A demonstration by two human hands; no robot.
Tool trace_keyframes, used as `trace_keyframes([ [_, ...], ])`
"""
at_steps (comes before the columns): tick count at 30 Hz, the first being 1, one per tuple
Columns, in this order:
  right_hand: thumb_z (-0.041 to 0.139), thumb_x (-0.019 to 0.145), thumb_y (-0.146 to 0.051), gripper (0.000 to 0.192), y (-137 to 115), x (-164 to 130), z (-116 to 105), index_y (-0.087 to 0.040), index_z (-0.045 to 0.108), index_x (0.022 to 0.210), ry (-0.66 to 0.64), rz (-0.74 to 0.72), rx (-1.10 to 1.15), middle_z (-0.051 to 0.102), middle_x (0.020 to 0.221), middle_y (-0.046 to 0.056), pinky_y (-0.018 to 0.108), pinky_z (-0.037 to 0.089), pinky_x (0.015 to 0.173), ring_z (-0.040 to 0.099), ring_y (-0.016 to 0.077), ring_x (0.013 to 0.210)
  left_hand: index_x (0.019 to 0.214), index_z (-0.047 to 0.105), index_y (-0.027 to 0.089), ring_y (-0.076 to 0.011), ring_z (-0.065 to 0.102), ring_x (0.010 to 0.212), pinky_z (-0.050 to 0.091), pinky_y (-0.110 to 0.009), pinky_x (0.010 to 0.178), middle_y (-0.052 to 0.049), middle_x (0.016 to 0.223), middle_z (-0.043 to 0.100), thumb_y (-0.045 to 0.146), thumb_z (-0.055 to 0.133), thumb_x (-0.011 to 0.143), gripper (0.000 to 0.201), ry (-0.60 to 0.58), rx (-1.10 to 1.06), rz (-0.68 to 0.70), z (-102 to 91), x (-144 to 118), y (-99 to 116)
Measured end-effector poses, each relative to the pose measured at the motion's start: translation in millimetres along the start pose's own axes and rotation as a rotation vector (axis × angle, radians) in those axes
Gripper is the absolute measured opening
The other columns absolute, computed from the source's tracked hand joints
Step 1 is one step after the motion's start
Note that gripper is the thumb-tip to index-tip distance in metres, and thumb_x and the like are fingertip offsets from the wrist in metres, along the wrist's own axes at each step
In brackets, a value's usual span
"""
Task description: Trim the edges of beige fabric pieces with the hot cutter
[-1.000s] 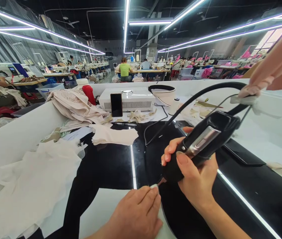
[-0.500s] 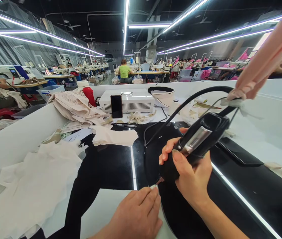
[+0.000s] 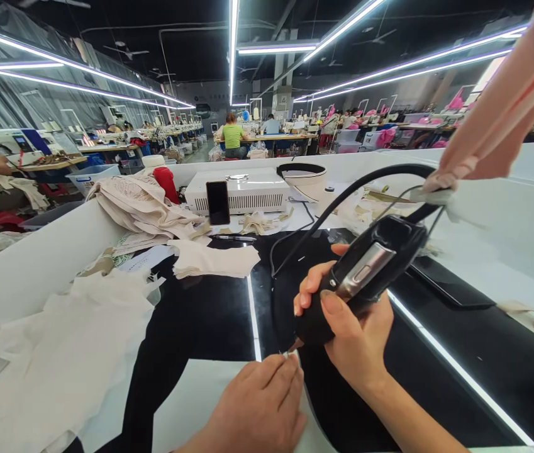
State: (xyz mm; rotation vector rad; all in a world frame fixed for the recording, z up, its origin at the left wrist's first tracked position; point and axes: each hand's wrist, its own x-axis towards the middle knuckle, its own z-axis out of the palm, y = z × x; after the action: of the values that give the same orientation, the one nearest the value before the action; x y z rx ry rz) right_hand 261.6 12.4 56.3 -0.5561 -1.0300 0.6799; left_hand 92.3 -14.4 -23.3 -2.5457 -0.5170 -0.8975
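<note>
The right hand is clenched around a black corded hand tool, fingers wrapped over the padded lower end and thumb laid along the side. The tool's long axis runs on a diagonal, from the tip low and to the left, near the person, up to the rear end high and to the right, farther away. The tip points down and left and meets the edge of a pale fabric piece on the black table. A silver panel faces up on the tool body. A black cable leaves the rear end, arches over and drops back toward the white box at the far side of the table.

The left hand lies flat on the pale fabric piece, fingers closed together and pressing down, fingertips just beside the tool tip; it grasps nothing.

To the left lie loose white fabric pieces and a heap of beige garments. A dark phone stands upright against the white box. A folded cloth lies near the table middle. Other people sit at workstations well behind.
</note>
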Motion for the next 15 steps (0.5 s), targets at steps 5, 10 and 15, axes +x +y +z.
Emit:
trace_keyframes([
  [5,0.083,0.096,-0.021,0.03,-1,3,1,-0.028,0.066,0.119,0.01,-0.001,-0.038,0.074,0.087,-0.005,0.027,0.064,0.055,0.069,0.0131,0.06,0.125,0.08,0.009,-0.0202,0.078,0.115,0.064,-0.03,0.093,-0.01,0.129,0.085,0.028,0.058,0.117,0.03,-0.06,0.014,0.036,2.0,-5,-2],
  [10,0.085,0.093,-0.021,0.027,-10,8,1,-0.029,0.063,0.108,0.018,-0.013,-0.042,0.074,0.087,-0.006,0.026,0.063,0.053,0.068,0.0128,0.059,0.13,0.078,0.01,-0.019,0.077,0.116,0.063,-0.03,0.094,-0.008,0.132,0.084,0.033,0.048,0.123,0.038,-0.074,-0.043,-0.013,-6.0,-2,-3],
  [15,0.09,0.094,-0.028,0.028,-25,7,-11,-0.029,0.062,0.101,0.041,-0.02,-0.096,0.074,0.088,-0.006,0.026,0.061,0.054,0.069,0.0128,0.06,0.135,0.076,0.011,-0.0204,0.08,0.113,0.065,-0.034,0.093,-0.007,0.134,0.084,0.031,0.033,0.127,0.048,-0.175,-0.078,-0.071,-18.3,5,-22],
])
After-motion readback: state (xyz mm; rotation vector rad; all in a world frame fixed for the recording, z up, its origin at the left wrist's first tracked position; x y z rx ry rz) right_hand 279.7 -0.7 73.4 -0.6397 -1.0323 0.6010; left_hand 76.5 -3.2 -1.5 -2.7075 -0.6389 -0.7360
